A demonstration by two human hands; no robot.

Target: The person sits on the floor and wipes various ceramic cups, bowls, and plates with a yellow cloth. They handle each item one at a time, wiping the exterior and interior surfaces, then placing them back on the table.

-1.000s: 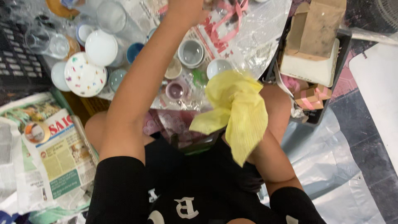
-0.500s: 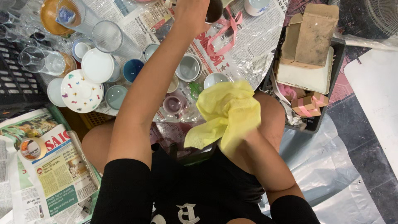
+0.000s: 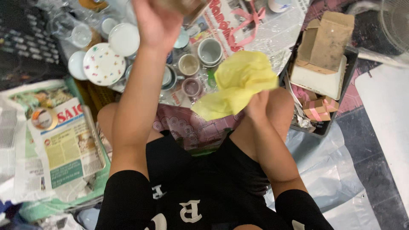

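Right hand (image 3: 257, 104) clenched on a crumpled yellow cloth (image 3: 238, 83), held just above the right knee; left hand (image 3: 157, 21) stretched far forward, wrapped round a blurred brownish object (image 3: 187, 6) at the top edge; beneath it small ceramic cups (image 3: 189, 64) and a round white speckled plate (image 3: 103, 64); folded newspaper (image 3: 64, 145) lies left.

We note a plain yellow cloth (image 3: 238, 83), a white plate (image 3: 103, 64) dotted with small multicoloured motifs, a plain white saucer (image 3: 124, 39), a pink ribbon (image 3: 251, 19), a brown cardboard box (image 3: 326, 40), and black shorts (image 3: 204, 179) bearing white letters.
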